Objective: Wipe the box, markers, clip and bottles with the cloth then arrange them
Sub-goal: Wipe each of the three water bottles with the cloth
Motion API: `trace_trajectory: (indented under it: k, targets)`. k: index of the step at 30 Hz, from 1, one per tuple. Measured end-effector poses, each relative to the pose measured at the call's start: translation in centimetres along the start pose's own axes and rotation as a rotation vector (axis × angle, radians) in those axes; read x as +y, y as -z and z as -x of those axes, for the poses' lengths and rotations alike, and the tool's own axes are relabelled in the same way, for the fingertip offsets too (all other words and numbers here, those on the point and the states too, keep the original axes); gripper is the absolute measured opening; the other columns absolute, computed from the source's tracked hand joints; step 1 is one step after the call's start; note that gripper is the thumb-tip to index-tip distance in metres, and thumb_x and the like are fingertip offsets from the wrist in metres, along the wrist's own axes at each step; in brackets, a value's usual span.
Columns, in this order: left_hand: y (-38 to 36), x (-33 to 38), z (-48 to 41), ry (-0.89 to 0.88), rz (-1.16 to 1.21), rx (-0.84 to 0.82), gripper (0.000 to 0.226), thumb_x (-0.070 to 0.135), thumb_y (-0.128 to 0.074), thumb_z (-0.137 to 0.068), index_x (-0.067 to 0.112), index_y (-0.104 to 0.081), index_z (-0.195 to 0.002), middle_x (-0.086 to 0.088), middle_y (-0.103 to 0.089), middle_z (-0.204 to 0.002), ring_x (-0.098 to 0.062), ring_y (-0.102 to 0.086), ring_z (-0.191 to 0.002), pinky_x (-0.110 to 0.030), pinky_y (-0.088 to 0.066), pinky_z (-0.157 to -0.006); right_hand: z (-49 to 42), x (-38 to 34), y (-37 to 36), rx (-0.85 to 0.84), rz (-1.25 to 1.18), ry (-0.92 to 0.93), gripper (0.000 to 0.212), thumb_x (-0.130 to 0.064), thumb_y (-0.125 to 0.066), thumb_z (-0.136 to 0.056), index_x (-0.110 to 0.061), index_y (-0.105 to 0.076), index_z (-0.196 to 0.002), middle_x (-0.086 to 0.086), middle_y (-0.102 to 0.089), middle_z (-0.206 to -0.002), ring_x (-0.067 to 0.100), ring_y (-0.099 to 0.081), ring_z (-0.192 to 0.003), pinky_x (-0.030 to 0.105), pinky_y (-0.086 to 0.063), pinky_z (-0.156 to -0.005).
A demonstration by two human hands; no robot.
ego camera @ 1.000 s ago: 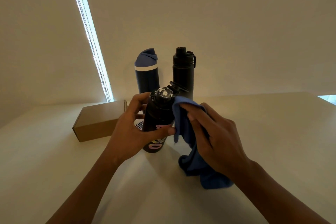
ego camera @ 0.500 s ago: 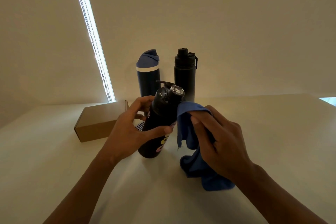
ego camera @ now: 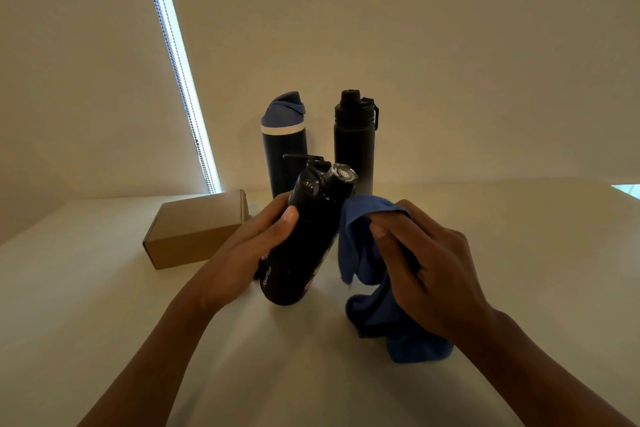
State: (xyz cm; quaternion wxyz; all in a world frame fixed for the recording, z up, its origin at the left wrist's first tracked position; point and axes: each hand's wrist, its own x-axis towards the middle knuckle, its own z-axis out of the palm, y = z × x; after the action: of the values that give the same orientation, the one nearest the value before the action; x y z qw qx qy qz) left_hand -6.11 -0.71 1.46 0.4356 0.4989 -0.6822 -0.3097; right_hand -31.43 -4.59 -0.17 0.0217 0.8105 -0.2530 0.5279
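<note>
- Cloth (ego camera: 377, 315): blue, held in right hand (ego camera: 429, 274); fingers curl over its upper fold, rest hangs below the palm to the table (ego camera: 519, 236).
- Right hand sits just right of the printed bottle; cloth's upper edge is close to the bottle's neck, contact cannot be told.
- Printed bottle (ego camera: 298, 246): black, coloured graphics on its side, gripped by left hand (ego camera: 249, 250) around the body, thumb on the near face. Tilted, top leaning away and to the right, base near the table; whether the base touches cannot be told.
- Cap (ego camera: 341, 177): round, shiny, facing the camera at an angle.
- Cardboard box (ego camera: 197, 229): closed, flat on the table, left of and beyond the left hand.
- Blue-lidded bottle (ego camera: 284, 146): upright, beyond the left hand.
- Black bottle (ego camera: 354, 139): upright, just right of the blue-lidded one, beyond both hands.
</note>
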Motion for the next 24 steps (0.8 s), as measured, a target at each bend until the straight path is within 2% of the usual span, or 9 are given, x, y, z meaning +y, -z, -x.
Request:
trace_trajectory:
  k: [3, 4, 6, 10, 12, 15, 19, 21, 24]
  targets:
    - [0.4, -0.5, -0.2, -0.036, -0.089, 0.033, 0.042, 0.059, -0.049, -0.101, 0.046, -0.05, -0.14, 0.019, -0.066, -0.131, -0.004, -0.061, -0.125, -0.026, -0.056, -0.098, 0.0, -0.2, 0.1, -0.003, -0.024, 0.032, 0.027, -0.019, -0.051, -0.098, -0.002, -0.069, -0.111, -0.017, -0.049, -0.096, -0.018, -0.045, -0.076, 0.003, -0.036, -0.074]
    - [0.5, -0.5, -0.2, -0.058, -0.125, 0.046, 0.044, 0.062, -0.053, -0.095, 0.05, -0.051, -0.137, 0.02, -0.066, -0.131, -0.002, -0.062, -0.125, -0.025, -0.054, -0.098, 0.0, -0.3, 0.0, -0.004, -0.018, 0.034, 0.027, -0.019, -0.051, -0.099, -0.003, -0.068, -0.112, -0.017, -0.048, -0.096, -0.016, -0.045, -0.074, 0.004, -0.036, -0.072]
    - [0.6, -0.3, -0.3, -0.082, -0.179, 0.077, 0.044, 0.064, -0.058, -0.088, 0.058, -0.05, -0.131, 0.029, -0.065, -0.128, 0.008, -0.061, -0.12, -0.011, -0.051, -0.089, -0.1, -0.4, 0.0, 0.004, -0.022, 0.027, 0.027, -0.021, -0.051, -0.1, -0.004, -0.068, -0.112, -0.016, -0.05, -0.094, -0.012, -0.046, -0.071, 0.007, -0.038, -0.068]
    - [0.7, -0.3, -0.5, -0.113, -0.191, 0.115, 0.057, 0.06, -0.074, -0.08, 0.046, -0.052, -0.131, 0.034, -0.063, -0.124, 0.012, -0.059, -0.116, -0.001, -0.044, -0.086, -0.2, -0.8, 0.1, 0.023, -0.091, -0.011, 0.027, -0.024, -0.05, -0.102, -0.006, -0.068, -0.108, -0.012, -0.055, -0.083, -0.007, -0.049, -0.064, 0.008, -0.038, -0.063]
    - [0.9, -0.8, -0.7, -0.113, -0.175, 0.12, 0.064, 0.062, -0.077, -0.074, 0.045, -0.052, -0.131, 0.03, -0.064, -0.125, 0.007, -0.06, -0.118, -0.004, -0.047, -0.086, -0.4, -1.3, 0.2, 0.028, -0.121, -0.023, 0.025, -0.026, -0.049, -0.102, -0.009, -0.067, -0.107, -0.016, -0.053, -0.082, -0.009, -0.05, -0.064, 0.007, -0.038, -0.063]
    - [1.2, -1.3, -1.0, -0.107, -0.182, 0.127, 0.076, 0.066, -0.082, -0.066, 0.046, -0.05, -0.132, 0.02, -0.065, -0.128, -0.004, -0.062, -0.121, -0.014, -0.052, -0.086, -0.6, -2.0, 0.2, 0.02, -0.19, -0.056, 0.024, -0.018, -0.05, -0.102, -0.007, -0.067, -0.114, -0.021, -0.052, -0.084, -0.002, -0.051, -0.063, 0.008, -0.037, -0.059]
    - [1.3, -1.4, -1.1, -0.124, -0.189, 0.138, 0.086, 0.068, -0.087, -0.056, 0.051, -0.047, -0.131, 0.025, -0.062, -0.128, -0.001, -0.061, -0.12, -0.011, -0.052, -0.087, -0.7, -2.4, 0.3, 0.007, -0.283, -0.103, 0.025, -0.016, -0.048, -0.104, -0.007, -0.066, -0.118, -0.015, -0.054, -0.078, 0.007, -0.053, -0.061, 0.012, -0.038, -0.058]
    - [1.1, -1.8, -1.1, -0.126, -0.191, 0.132, 0.091, 0.063, -0.088, -0.055, 0.051, -0.044, -0.135, 0.026, -0.059, -0.132, -0.001, -0.059, -0.124, -0.017, -0.051, -0.094, -0.7, -2.3, 0.3, -0.002, -0.305, -0.125, 0.022, -0.015, -0.048, -0.105, -0.007, -0.067, -0.114, -0.012, -0.055, -0.075, 0.009, -0.053, -0.06, 0.013, -0.038, -0.058]
    - [0.9, -1.7, -0.8, -0.105, -0.159, 0.1, 0.091, 0.071, -0.082, -0.062, 0.053, -0.04, -0.14, 0.02, -0.055, -0.143, -0.005, -0.054, -0.134, -0.032, -0.046, -0.107, -0.8, -2.4, 0.5, -0.014, -0.297, -0.127, 0.024, -0.013, -0.049, -0.104, -0.009, -0.066, -0.121, -0.011, -0.058, -0.08, 0.009, -0.055, -0.063, 0.012, -0.039, -0.06]
